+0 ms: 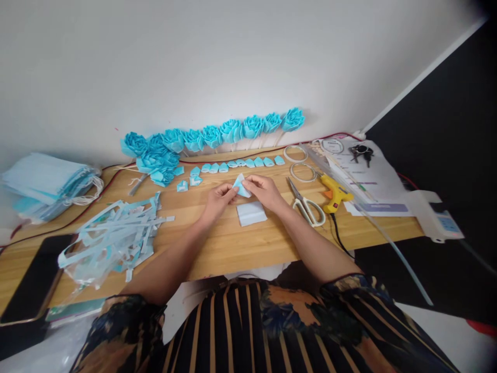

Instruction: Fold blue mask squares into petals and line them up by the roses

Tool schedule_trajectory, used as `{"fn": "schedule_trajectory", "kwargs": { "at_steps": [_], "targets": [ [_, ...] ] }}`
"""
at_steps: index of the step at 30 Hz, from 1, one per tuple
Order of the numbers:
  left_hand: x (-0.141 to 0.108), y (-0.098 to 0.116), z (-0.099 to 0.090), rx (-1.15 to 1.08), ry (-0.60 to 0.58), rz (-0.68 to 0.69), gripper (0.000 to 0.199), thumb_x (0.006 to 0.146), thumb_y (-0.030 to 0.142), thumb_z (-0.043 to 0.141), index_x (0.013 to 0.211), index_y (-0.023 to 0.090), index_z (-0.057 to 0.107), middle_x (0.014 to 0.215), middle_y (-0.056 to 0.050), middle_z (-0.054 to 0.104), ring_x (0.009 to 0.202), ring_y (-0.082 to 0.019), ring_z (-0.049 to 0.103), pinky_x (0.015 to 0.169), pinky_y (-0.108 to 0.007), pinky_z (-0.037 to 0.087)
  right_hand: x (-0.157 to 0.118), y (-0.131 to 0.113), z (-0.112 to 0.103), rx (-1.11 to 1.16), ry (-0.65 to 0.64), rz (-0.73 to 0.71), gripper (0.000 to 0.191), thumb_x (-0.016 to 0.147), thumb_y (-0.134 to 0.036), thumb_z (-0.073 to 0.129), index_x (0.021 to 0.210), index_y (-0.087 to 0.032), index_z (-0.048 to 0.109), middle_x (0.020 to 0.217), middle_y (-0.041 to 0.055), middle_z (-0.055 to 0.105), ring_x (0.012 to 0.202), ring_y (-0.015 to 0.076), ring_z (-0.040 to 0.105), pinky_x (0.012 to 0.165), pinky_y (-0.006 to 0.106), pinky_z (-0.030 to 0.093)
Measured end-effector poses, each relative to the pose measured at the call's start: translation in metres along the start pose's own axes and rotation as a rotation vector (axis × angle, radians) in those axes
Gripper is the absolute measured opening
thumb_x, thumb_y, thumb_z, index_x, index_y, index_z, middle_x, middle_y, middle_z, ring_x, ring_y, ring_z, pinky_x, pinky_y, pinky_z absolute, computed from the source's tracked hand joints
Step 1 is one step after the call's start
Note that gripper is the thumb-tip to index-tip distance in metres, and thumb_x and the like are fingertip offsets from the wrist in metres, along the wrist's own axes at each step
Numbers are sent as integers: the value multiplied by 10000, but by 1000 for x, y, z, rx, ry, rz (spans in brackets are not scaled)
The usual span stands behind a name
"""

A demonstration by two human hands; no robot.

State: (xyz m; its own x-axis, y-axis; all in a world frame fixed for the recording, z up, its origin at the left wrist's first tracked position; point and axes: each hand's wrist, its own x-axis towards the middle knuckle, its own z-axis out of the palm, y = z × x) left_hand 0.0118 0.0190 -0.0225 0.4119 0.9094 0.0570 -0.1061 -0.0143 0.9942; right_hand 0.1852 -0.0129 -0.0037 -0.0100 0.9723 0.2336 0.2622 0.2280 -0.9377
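Between my two hands, a small blue and white folded piece [241, 185] is held up over the wooden table. My left hand [220, 199] pinches its left side, and my right hand [264, 190] pinches its right side. Just below them a pale rectangular piece [251, 213] lies flat on the wood. Behind my hands runs a row of small folded blue pieces [232, 164], with a few more [182, 185] to the left. Blue flowers [212, 135] on thin sticks lean along the wall.
Scissors [306, 204], a yellow glue gun [334, 194] with a black cord and tape rolls [303, 172] lie right. Keys [362, 153] rest on papers. Left are cut strips [116, 241], stacked masks [50, 181] and a phone [37, 277]. The table's front edge [233, 270] is near my body.
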Motion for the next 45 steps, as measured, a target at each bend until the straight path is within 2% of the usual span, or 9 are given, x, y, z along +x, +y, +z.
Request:
{"fn": "schedule_trajectory", "kwargs": {
  "at_steps": [4, 7, 11, 16, 22, 28, 34, 37, 45],
  "targets": [
    [1, 5, -1, -162, 40, -58, 379, 716, 497, 748, 656, 157, 592, 596, 9, 590, 542, -83, 503, 548, -225, 390, 2, -4, -11, -29, 59, -102, 252, 896, -271, 501, 1088, -226, 658, 1079, 47, 691, 1022, 194, 618, 899, 334, 461],
    [2, 8, -2, -254, 55, -101, 385, 686, 487, 771, 661, 158, 575, 606, 7, 592, 545, -82, 513, 540, -225, 387, 3, -7, -16, -194, 13, -259, 398, 838, -146, 506, 1187, -279, 646, 1312, 52, 619, 1259, 224, 523, 1077, 422, 379],
    [3, 7, -2, -295, 38, -118, 372, 681, 467, 782, 683, 158, 576, 608, 14, 586, 544, -79, 514, 542, -224, 391, 3, -6, -13, -279, -77, -358, 444, 807, -88, 548, 1187, -292, 654, 1429, 59, 521, 1348, 245, 446, 1141, 475, 311],
    [2, 1, -2, -155, 53, -71, 372, 721, 491, 747, 682, 153, 597, 596, 9, 600, 531, -78, 499, 546, -226, 386, 3, -1, -8, -252, -97, -389, 243, 822, -110, 607, 979, -259, 717, 1359, 66, 552, 1316, 244, 470, 1128, 471, 331],
    [0, 1, -1, -40, 81, -22, 378, 746, 498, 726, 641, 159, 595, 573, 17, 586, 522, -78, 484, 545, -222, 386, 3, 1, -7, -199, -66, -296, 53, 840, -253, 683, 852, -251, 735, 1305, 58, 588, 1279, 235, 499, 1116, 459, 336],
    [-2, 3, 1, 26, 96, 22, 358, 755, 493, 707, 647, 168, 603, 590, 21, 578, 538, -83, 483, 553, -223, 390, 4, 2, -5, -21, -59, -175, 98, 836, -312, 673, 844, -229, 723, 1243, 63, 636, 1217, 224, 557, 1080, 427, 367],
    [-2, 4, 2, 53, 88, 46, 360, 755, 500, 704, 655, 166, 612, 587, 19, 577, 534, -85, 482, 550, -225, 392, 3, 3, -1, 115, -59, 42, 242, 771, -417, 694, 828, -186, 651, 873, 15, 680, 808, 157, 619, 801, 303, 467],
    [-2, 5, 2, 50, 86, 58, 357, 761, 493, 703, 655, 166, 609, 589, 19, 580, 535, -85, 486, 552, -224, 395, 2, 1, 0, 116, -43, 60, 245, 755, -407, 699, 816, -180, 627, 780, -12, 634, 722, 130, 573, 726, 270, 438],
    [-2, 3, 1, 63, 75, 60, 356, 771, 491, 701, 655, 168, 607, 585, 22, 572, 536, -85, 480, 552, -225, 390, 3, 0, 0, 118, -48, 66, 247, 750, -412, 693, 799, -187, 602, 758, -20, 620, 700, 121, 549, 693, 259, 434]
  ]
}}
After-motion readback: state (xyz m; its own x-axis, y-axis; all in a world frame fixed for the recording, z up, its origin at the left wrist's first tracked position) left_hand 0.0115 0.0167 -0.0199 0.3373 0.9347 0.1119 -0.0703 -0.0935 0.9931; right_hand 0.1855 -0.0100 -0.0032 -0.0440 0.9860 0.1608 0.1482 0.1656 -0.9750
